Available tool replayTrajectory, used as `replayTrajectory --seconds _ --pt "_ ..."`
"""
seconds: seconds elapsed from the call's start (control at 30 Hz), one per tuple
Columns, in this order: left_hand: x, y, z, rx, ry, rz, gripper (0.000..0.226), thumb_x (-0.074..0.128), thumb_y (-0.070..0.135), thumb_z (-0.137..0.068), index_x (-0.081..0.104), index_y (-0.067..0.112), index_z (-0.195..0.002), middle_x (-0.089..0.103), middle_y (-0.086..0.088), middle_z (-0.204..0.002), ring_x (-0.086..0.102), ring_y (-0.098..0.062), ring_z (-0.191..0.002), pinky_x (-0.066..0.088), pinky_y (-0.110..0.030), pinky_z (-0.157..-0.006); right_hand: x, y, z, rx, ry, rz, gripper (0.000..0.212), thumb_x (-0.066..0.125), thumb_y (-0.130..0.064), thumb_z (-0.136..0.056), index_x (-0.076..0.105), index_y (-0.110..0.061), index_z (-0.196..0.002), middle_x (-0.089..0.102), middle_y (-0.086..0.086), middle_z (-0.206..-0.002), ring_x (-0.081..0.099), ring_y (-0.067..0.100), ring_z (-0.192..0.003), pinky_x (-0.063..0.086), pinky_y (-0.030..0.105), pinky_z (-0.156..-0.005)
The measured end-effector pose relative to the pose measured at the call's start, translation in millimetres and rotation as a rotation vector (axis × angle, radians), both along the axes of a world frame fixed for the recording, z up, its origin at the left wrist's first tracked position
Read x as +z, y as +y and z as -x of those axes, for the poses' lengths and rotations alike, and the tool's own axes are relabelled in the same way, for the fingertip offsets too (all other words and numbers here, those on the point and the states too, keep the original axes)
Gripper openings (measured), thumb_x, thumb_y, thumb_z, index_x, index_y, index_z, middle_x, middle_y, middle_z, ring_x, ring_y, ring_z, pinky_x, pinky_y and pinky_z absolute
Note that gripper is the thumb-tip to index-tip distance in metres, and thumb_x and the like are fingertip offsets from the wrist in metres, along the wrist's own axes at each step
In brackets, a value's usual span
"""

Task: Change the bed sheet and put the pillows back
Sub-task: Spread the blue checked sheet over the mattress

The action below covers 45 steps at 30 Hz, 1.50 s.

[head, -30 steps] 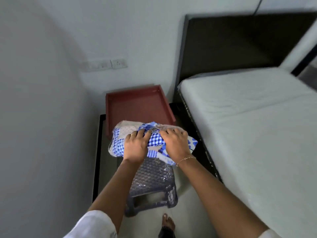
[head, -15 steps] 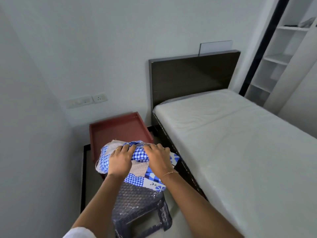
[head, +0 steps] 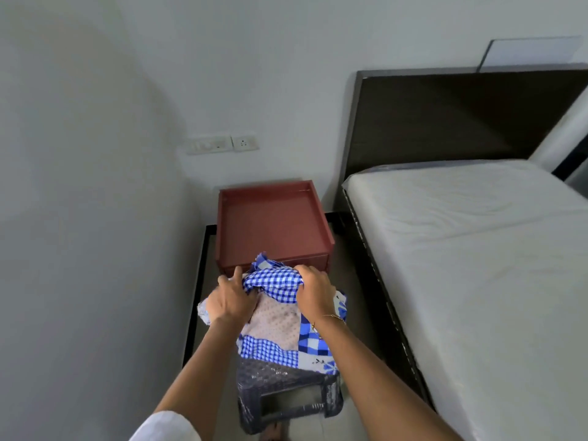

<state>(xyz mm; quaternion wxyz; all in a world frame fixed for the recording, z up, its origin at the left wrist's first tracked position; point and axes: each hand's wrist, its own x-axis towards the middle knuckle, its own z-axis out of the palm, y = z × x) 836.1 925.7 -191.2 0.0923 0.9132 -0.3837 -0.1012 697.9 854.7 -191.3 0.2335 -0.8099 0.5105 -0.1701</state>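
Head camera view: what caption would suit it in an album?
Both hands, left and right, grip a folded blue patchwork sheet on a stool beside the bare mattress.

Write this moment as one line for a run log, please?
step: picking up folded sheet | left hand: grips it | right hand: grips it | sheet on: stool | mattress: bare

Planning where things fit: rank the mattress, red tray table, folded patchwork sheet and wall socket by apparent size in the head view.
1. Mattress, largest.
2. Red tray table.
3. Patchwork sheet, close to the tray table; it is nearer the camera, so that order is unsure.
4. Wall socket, smallest.
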Motion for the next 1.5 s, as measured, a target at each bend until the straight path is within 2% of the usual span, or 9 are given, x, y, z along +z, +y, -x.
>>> replayTrajectory --seconds 0.2,0.3,0.43,0.73,0.93,1.03,1.1,1.37,1.5 --pt "-25 -51 -72 0.347 0.526 0.355 0.041 0.041 0.021 -0.089 0.049 0.026 -0.13 0.044 -0.02 -0.137 0.053 -0.04 -0.111 0.043 -0.042 -0.098 -9 -48 -101 0.056 -0.17 -0.1 0.051 0.043 0.007 -0.08 0.057 -0.015 -0.124 0.061 0.005 -0.119 0.053 0.028 -0.111 0.047 0.043 -0.089" --pt "-5 -74 -112 0.407 0.505 0.592 0.049 0.039 0.001 -0.093 0.041 0.014 -0.14 0.014 -0.017 -0.155 0.033 -0.032 -0.134 0.028 -0.032 -0.106 -9 -70 -153 0.134 -0.338 -0.128 0.057 0.041 0.014 -0.07 0.061 -0.008 -0.119 0.063 0.006 -0.118 0.057 0.024 -0.111 0.044 0.038 -0.097" --pt "21 -113 -173 0.25 0.345 0.757 0.053 0.04 -0.015 -0.087 0.041 0.003 -0.137 0.0 -0.015 -0.156 0.022 -0.023 -0.14 0.02 -0.021 -0.106 9 -96 -202 0.169 -0.563 -0.238 0.061 0.039 0.019 -0.074 0.058 -0.011 -0.124 0.056 -0.01 -0.12 0.051 0.005 -0.114 0.036 0.012 -0.101" --pt "67 -195 -207 -0.012 0.274 0.867 0.052 0.039 -0.014 -0.086 0.045 0.003 -0.134 0.006 -0.011 -0.155 0.024 -0.024 -0.14 0.018 -0.002 -0.096 46 -161 -230 -0.01 -0.67 -0.074 0.059 0.038 0.013 -0.067 0.059 -0.009 -0.117 0.065 0.005 -0.113 0.059 0.022 -0.106 0.049 0.039 -0.091" --pt "93 -238 -147 -0.126 0.329 0.791 0.044 0.041 -0.004 -0.093 0.045 0.006 -0.135 0.024 -0.014 -0.149 0.042 -0.025 -0.124 0.031 -0.024 -0.098 75 -204 -170 -0.202 -0.48 0.089 0.045 0.045 0.007 -0.071 0.059 -0.01 -0.11 0.064 0.004 -0.105 0.058 0.025 -0.097 0.05 0.046 -0.081" --pt "107 -259 -98 -0.238 0.339 0.779 0.042 0.042 -0.003 -0.091 0.048 0.007 -0.131 0.033 -0.017 -0.138 0.05 -0.027 -0.098 0.039 -0.033 -0.083 86 -219 -118 -0.328 -0.444 0.168 0.035 0.049 0.006 -0.071 0.059 -0.009 -0.102 0.063 0.007 -0.099 0.056 0.028 -0.094 0.048 0.049 -0.079" --pt "116 -271 -63 -0.309 0.337 0.771 0.038 0.043 -0.002 -0.089 0.048 0.006 -0.126 0.036 -0.014 -0.129 0.044 -0.019 -0.081 0.035 -0.03 -0.071 93 -224 -80 -0.404 -0.398 0.22 0.032 0.05 0.005 -0.075 0.058 -0.007 -0.103 0.063 0.009 -0.1 0.055 0.03 -0.096 0.048 0.045 -0.08" --pt "152 -296 142 -0.68 0.583 0.781 0.02 0.048 -0.004 -0.081 0.033 0.008 -0.087 0.032 -0.005 -0.096 0.03 -0.01 -0.078 0.021 -0.025 -0.064 129 -203 135 -0.761 -0.268 0.323 0.033 0.046 0.005 -0.078 0.055 -0.005 -0.108 0.061 0.01 -0.106 0.051 0.029 -0.103 0.036 0.035 -0.08" --pt "165 -286 267 -0.834 0.897 0.787 0.022 0.05 0.019 -0.087 0.034 0.016 -0.073 0.033 0.003 -0.082 0.031 -0.012 -0.075 0.028 -0.024 -0.073 142 -174 263 -0.934 -0.235 0.406 0.035 0.046 0.006 -0.074 0.057 -0.006 -0.105 0.062 0.011 -0.102 0.05 0.031 -0.099 0.032 0.036 -0.078"
